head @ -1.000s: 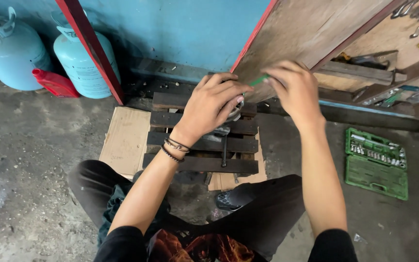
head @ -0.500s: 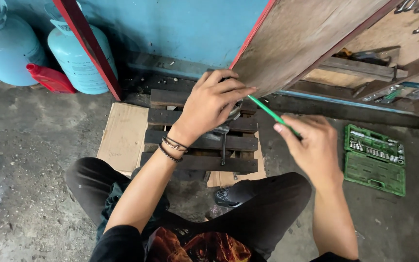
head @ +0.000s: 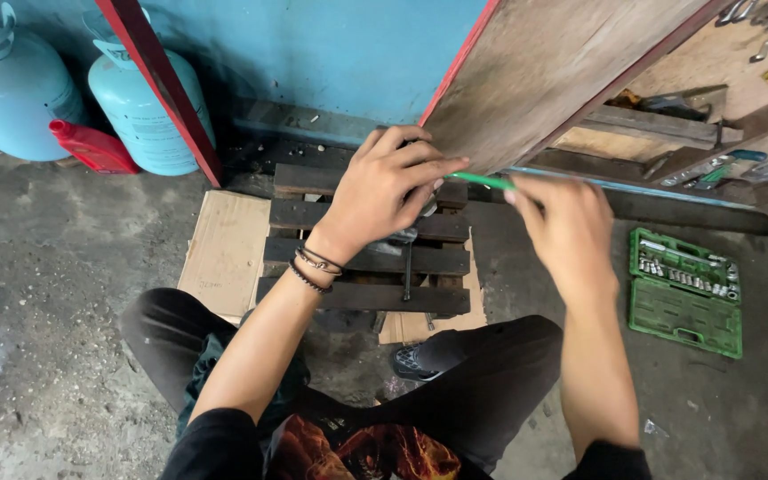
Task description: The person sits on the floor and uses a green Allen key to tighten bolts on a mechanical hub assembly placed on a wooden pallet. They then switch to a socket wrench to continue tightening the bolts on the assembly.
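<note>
Two pale blue gas cylinders [head: 140, 111] stand at upper left, their labels too faint to make out. At right lies an open green socket case [head: 686, 292]. At centre, the left hand [head: 388, 191] closes over something hidden; the right hand [head: 566, 227] pinches a green pencil-like stick [head: 484, 181].

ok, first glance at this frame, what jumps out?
The two hands at centre: the left hand spread over a dark metal part on a dark slatted pallet, the right hand holding a thin green tool pointed toward it. Next, the pale blue gas cylinders at top left and the open green socket set on the floor at right.
</note>
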